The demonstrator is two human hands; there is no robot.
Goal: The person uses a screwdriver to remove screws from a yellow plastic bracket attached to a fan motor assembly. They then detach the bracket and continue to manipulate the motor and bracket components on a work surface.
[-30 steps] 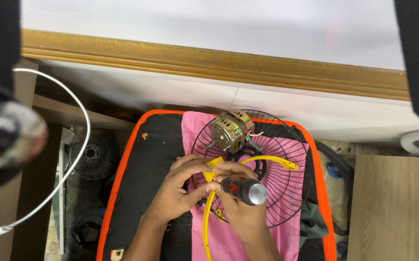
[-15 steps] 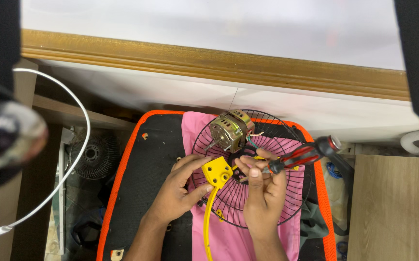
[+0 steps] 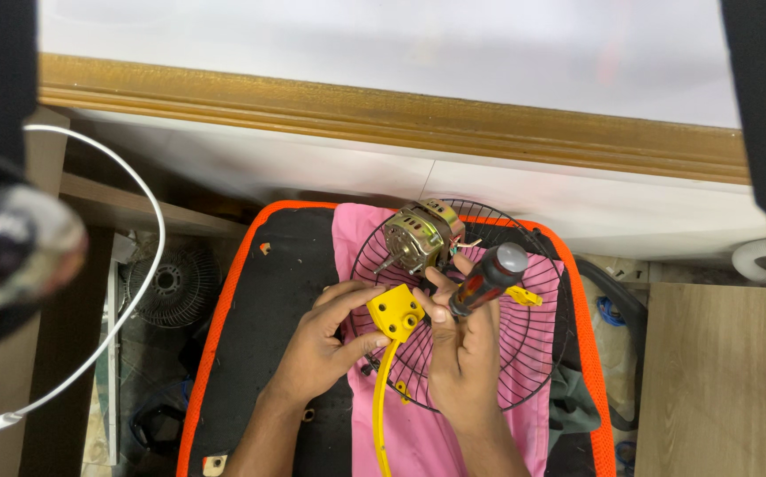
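Beyond your hands runs a gilded wooden moulding (image 3: 383, 110) below a white wall (image 3: 356, 35); right, a pale wooden board (image 3: 718, 380).

Even, fairly bright light falls from above on the white far surface (image 3: 383, 44), with little glare and only soft shadows under its gold edge (image 3: 383, 115), while dark blurred shapes (out of focus, very near the lens) crowd the left and right borders.

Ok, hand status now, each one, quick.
Left hand: closed on the yellow plastic bracket, over the wire fan guard.
Right hand: closed on the screwdriver.
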